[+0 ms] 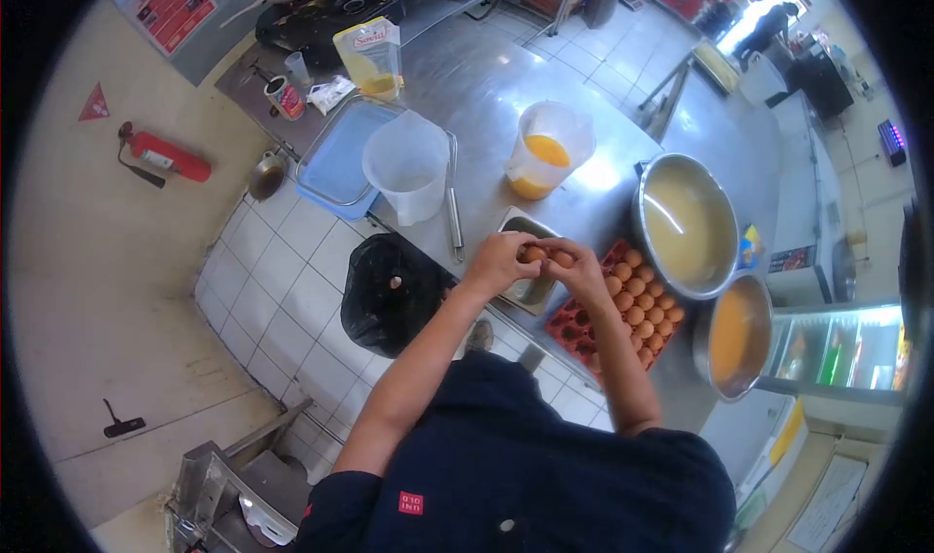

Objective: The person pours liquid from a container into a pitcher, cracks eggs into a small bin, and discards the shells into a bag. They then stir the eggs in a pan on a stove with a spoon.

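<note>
My left hand (498, 265) is closed around a brown egg (532, 253) above a rectangular steel pan (527, 293). Close beside it, my right hand (582, 269) grips a second brown egg (562, 258). The two eggs are almost side by side; whether their shells touch or are cracked is too small to tell. Under my right forearm lies a red egg tray (567, 331) with several brown eggs (635, 315) and some bare cups. Beyond the pan stands a clear jug (574, 135) with yolks low inside.
An upright white jug (409, 169) stands left, near a whisk (453, 213) and blue tub (341, 154). Right are steel bowls of pale liquid (686, 224) and orange liquid (732, 339). A black-lined bin (389, 305) sits below the steel table's (467, 76) edge. Another person (769, 30) is far back.
</note>
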Demonstrator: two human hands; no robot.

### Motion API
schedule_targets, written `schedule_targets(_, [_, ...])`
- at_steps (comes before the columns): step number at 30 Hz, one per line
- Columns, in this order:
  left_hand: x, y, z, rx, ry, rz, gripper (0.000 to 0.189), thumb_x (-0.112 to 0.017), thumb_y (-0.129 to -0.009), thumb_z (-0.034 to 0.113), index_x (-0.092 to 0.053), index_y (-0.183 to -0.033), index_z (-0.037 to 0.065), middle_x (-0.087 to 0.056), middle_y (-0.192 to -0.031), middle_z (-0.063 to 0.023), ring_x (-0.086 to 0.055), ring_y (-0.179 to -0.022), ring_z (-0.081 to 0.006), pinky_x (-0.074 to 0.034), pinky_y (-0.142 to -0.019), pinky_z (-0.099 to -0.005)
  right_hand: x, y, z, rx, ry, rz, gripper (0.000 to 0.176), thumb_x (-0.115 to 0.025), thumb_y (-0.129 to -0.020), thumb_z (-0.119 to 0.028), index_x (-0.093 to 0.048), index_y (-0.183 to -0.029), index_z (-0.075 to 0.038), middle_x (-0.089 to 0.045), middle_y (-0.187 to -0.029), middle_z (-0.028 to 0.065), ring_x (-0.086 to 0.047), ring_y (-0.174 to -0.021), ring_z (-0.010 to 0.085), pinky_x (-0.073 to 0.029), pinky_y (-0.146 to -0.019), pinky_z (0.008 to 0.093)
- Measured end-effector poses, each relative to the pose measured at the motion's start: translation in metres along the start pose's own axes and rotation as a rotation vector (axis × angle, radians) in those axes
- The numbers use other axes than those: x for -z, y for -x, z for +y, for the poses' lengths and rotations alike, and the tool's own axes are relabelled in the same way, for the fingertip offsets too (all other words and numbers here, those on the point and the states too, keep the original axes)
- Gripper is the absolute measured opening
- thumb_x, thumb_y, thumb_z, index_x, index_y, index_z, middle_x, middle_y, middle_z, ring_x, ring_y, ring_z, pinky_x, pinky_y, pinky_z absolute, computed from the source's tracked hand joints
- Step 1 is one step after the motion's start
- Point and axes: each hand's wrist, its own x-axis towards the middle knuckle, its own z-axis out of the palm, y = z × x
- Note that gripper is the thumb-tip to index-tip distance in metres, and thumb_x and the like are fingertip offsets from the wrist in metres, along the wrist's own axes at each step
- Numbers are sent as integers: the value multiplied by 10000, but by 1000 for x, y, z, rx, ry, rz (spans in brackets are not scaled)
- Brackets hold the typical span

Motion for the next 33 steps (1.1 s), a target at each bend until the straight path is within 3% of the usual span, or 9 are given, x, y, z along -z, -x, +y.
schedule_targets(11, [4, 4, -4, 107, 153, 18, 396, -805, -736, 199, -693, -1053, -11, -718, -927, -184, -724, -821, -258, -555, -744, -326, -7, -4, 0, -32, -15, 13, 343, -696, -798, -71, -671, -1128, 23, -685, -1006, 51, -613, -912, 111, -509, -847, 261])
schedule_targets(19, [14, 1, -13, 201, 295, -104, 401, -755, -779, 79, -638, -1150, -21, -712, -1014, -123, -688, -917, -157, -544, -833, -308, -1, -1, 1, -64, -110, 14, 344, -656, -816, -36, -666, -1157, 9, -681, -1023, 47, -604, -926, 111, -511, -839, 266])
schedule_targets(22, [25, -4, -11, 51, 150, -216, 397, -730, -766, 43, -625, -1147, 7, -673, -1046, -117, -677, -969, -201, -532, -863, -318, 6, -1, 0, -44, 24, -45, 354, -635, -814, -4, -670, -1165, -32, -691, -1074, 70, -651, -915, 156, -527, -836, 288])
schedule_targets(24, [24, -4, -21, -83, -33, -211, 406, -720, -767, 38, -611, -1159, 42, -648, -1064, -105, -667, -977, -249, -531, -860, -355, 11, 0, -13, 406, 680, -106, 396, -643, -796, 5, -666, -1182, -83, -682, -1133, 107, -681, -937, 245, -540, -846, 323])
schedule_targets(25, [23, -4, -26, -218, -217, -199, 419, -711, -769, 34, -597, -1170, 77, -623, -1083, -94, -657, -984, -297, -530, -856, -391, 11, 0, -14, 405, 679, -102, 396, -643, -796, 5, -666, -1182, -83, -682, -1133, 107, -681, -937, 245, -540, -846, 323])
schedule_targets(27, [22, -4, -20, -172, -248, -219, 467, -708, -757, 28, -579, -1199, 107, -595, -1120, -89, -634, -1004, -321, -522, -867, -413, 8, 2, -15, 364, 821, -72, 446, -669, -763, 2, -661, -1190, -127, -639, -1197, 127, -661, -976, 313, -544, -850, 358])
schedule_targets(29, [21, -4, -14, -124, -280, -236, 517, -706, -745, 21, -562, -1228, 137, -566, -1158, -84, -611, -1024, -345, -515, -877, -435, 6, 2, -10, 351, 703, -32, 416, -674, -785, -12, -651, -1189, -106, -642, -1196, 123, -668, -963, 278, -543, -842, 349])
schedule_targets(31, [20, -3, -10, -156, -228, -158, 556, -698, -767, -2, -529, -1290, 78, -546, -1173, -112, -627, -1079, -284, -531, -874, -362, 2, 3, -4, 336, 583, 10, 388, -678, -806, -25, -642, -1188, -85, -646, -1195, 118, -675, -950, 242, -541, -833, 339])
schedule_targets(33, [9, -4, -19, -136, -26, -144, 555, -701, -792, 7, -520, -1312, 79, -517, -1194, -107, -619, -1100, -270, -533, -889, -359, -7, 4, -1, 156, 262, 161, 324, -704, -849, -79, -627, -1160, -32, -644, -1186, 103, -648, -944, 164, -531, -822, 316])
